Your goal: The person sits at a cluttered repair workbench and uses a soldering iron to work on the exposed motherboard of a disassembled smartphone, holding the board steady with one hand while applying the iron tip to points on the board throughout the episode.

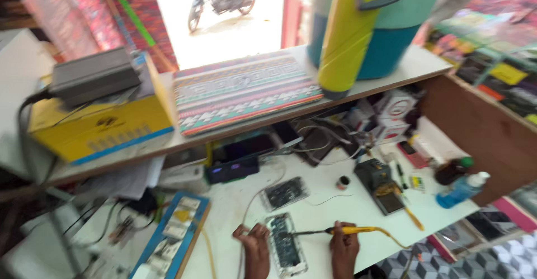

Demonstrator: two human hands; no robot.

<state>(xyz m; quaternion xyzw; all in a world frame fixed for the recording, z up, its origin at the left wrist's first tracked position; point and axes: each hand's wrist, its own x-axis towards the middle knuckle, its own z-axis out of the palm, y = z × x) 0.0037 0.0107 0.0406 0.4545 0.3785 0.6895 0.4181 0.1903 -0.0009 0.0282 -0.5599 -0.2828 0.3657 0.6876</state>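
Two hands low at the worktop's (pixel 347 206) near edge. Right hand (pixel 343 250) closed around the yellow handle of a soldering iron (pixel 330 231), tip laid on the opened phone (pixel 285 245). Left hand (pixel 256 248) pressed against the phone's left side, fingers curled, nothing gripped. Opened phone flat on the white worktop between both hands, circuit side up. Just beyond, a second phone board (pixel 284 193) and a small round tin (pixel 343 183). Further right, a soldering station (pixel 380 185), a blue bottle (pixel 461 189) and a dark bottle (pixel 452 170). To the left, a blue tray of parts (pixel 172 235). Above, on a shelf (pixel 425 61), a patterned laptop (pixel 243 89), a yellow box (pixel 98 128) and a grey unit (pixel 92 76).
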